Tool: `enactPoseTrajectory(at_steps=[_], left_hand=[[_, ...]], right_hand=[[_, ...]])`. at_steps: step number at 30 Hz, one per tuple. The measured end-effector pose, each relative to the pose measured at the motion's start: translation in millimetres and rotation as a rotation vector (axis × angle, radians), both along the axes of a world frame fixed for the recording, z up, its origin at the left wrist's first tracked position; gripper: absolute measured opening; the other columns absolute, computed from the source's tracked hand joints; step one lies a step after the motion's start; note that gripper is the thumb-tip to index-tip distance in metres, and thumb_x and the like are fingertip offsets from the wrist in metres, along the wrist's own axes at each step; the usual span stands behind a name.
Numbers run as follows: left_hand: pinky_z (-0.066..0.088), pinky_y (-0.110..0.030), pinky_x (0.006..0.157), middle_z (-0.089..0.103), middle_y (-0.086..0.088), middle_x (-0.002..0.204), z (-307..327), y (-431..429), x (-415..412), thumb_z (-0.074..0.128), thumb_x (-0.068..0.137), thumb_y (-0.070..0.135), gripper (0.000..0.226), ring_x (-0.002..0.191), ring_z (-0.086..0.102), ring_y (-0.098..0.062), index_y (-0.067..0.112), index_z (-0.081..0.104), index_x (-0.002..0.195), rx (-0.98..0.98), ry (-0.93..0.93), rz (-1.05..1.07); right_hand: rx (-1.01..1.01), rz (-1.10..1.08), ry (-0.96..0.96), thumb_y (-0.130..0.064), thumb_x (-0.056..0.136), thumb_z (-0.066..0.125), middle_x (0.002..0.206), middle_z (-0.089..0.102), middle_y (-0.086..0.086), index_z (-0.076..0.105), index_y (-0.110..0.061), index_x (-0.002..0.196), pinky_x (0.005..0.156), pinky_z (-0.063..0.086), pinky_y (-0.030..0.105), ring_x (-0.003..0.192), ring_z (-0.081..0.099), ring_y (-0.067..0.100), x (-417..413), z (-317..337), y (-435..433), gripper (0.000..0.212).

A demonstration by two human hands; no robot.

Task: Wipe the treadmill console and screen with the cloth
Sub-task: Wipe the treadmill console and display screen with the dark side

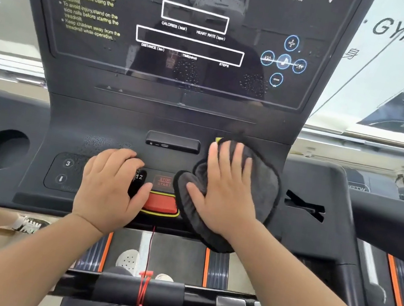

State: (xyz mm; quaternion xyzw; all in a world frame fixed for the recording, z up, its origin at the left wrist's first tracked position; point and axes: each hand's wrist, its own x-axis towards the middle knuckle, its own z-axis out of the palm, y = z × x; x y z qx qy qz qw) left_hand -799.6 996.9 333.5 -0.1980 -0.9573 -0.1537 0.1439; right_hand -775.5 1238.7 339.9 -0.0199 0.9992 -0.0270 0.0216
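The top of the glossy black treadmill screen (pixel 190 29) is cut off by the frame edge, leaving only part of the words "PROGAM/MODE" and "SPEED km/h". A blurred reflection and fine droplets cover the glass, so the small labels under the white display boxes are hard to read. The left hand (pixel 111 188) hides most of the keypad on the matte dark grey plastic treadmill console (pixel 109 120); only the keys "3", "12" and a down arrow show. The "STOP START" label is dim and partly smeared by motion blur.

The dark grey, plush, rounded microfibre cloth (pixel 262 185) lies on the console's right side, just beside the red safety key with yellow border (pixel 159 203). The right hand (pixel 226 192) lies flat on the cloth with fingers spread, pressing it to the surface rather than pinching it. A yellow-green tag (pixel 218 139) peeks out at the cloth's upper edge. The left hand rests palm down with fingers curled, holding nothing.

A round cup recess (pixel 3 149) sits at the console's left. Below, the black running belt with orange side strips (pixel 208 264), a black handlebar (pixel 170 295) and white shoes are visible. A white banner reading "GYM" (pixel 399 31) hangs at the upper right.
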Motion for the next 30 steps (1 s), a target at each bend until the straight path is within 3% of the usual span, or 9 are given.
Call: enactPoseTrajectory(at_steps=[3, 8, 12, 16, 20, 24, 26, 30], left_hand=[[0.036, -0.046, 0.096, 0.064, -0.012, 0.118, 1.1, 0.4, 0.0, 0.051, 0.087, 0.045, 0.045, 0.11, 0.057, -0.038, 0.008, 0.067, 0.106, -0.01, -0.014, 0.0], [0.04, -0.048, 0.094, 0.064, -0.012, 0.117, -0.1, -0.7, -0.3, 0.05, 0.089, 0.043, 0.043, 0.108, 0.059, -0.039, 0.007, 0.067, 0.105, 0.015, 0.001, -0.006], [0.041, -0.048, 0.093, 0.064, -0.013, 0.116, -0.6, -1.4, -0.7, 0.05, 0.089, 0.044, 0.044, 0.107, 0.058, -0.039, 0.007, 0.067, 0.105, 0.026, 0.011, -0.015], [0.041, -0.049, 0.094, 0.064, -0.013, 0.117, -1.0, -2.1, -0.1, 0.049, 0.089, 0.045, 0.046, 0.109, 0.058, -0.039, 0.007, 0.066, 0.106, 0.012, 0.005, -0.017], [0.039, -0.049, 0.094, 0.064, -0.013, 0.117, 0.1, -1.3, 0.3, 0.049, 0.089, 0.046, 0.046, 0.109, 0.056, -0.038, 0.007, 0.066, 0.106, 0.014, -0.002, -0.014], [0.038, -0.048, 0.094, 0.064, -0.014, 0.117, 1.2, -0.9, 0.5, 0.047, 0.089, 0.046, 0.047, 0.109, 0.056, -0.039, 0.007, 0.066, 0.106, 0.013, -0.01, -0.012], [0.038, -0.048, 0.094, 0.064, -0.014, 0.117, 0.9, -0.8, 0.2, 0.048, 0.089, 0.046, 0.047, 0.109, 0.056, -0.039, 0.006, 0.066, 0.106, 0.018, -0.006, -0.012], [0.036, -0.046, 0.095, 0.064, -0.013, 0.117, -1.3, -0.9, -0.6, 0.049, 0.088, 0.046, 0.046, 0.109, 0.053, -0.035, 0.007, 0.067, 0.106, 0.026, 0.011, -0.009]], right_hand=[[-0.04, 0.13, -0.043, -0.062, 0.101, 0.029, 0.173, 0.006, 0.01, 0.0, -0.01, 0.163, 0.128, 0.006, 0.054, 0.159, -0.001, 0.031, 20.7, -2.4, -11.1, 0.086], [0.028, 0.229, -0.075, -0.056, 0.1, 0.036, 0.171, 0.016, 0.002, 0.017, -0.016, 0.163, 0.125, 0.009, 0.046, 0.159, 0.01, 0.025, 69.7, -9.3, 33.4, 0.077], [-0.003, -0.004, -0.102, -0.062, 0.1, 0.018, 0.173, 0.004, 0.0, 0.008, -0.019, 0.164, 0.128, 0.006, 0.051, 0.159, -0.005, 0.022, 57.3, -3.3, 73.0, 0.078], [0.003, -0.206, -0.094, -0.068, 0.096, 0.01, 0.172, -0.004, 0.011, -0.005, -0.013, 0.163, 0.127, 0.001, 0.057, 0.158, -0.011, 0.034, 22.3, -0.6, 60.4, 0.087], [0.0, -0.17, -0.069, -0.066, 0.098, 0.018, 0.17, 0.007, 0.017, 0.003, -0.007, 0.162, 0.125, 0.005, 0.06, 0.157, -0.003, 0.042, 8.6, 2.2, 10.4, 0.088], [-0.03, 0.022, -0.064, -0.061, 0.1, 0.024, 0.17, 0.02, 0.008, 0.019, -0.013, 0.162, 0.126, 0.012, 0.056, 0.157, 0.012, 0.036, 20.9, 0.5, -22.1, 0.079], [-0.054, 0.102, -0.069, -0.058, 0.101, 0.03, 0.166, 0.031, 0.002, 0.026, -0.017, 0.161, 0.126, 0.015, 0.052, 0.153, 0.024, 0.032, 40.6, -3.2, -16.1, 0.072], [-0.018, 0.151, -0.076, -0.057, 0.1, 0.035, 0.164, 0.036, -0.002, 0.03, -0.022, 0.16, 0.123, 0.014, 0.051, 0.152, 0.031, 0.034, 73.3, -7.3, 30.3, 0.069]])
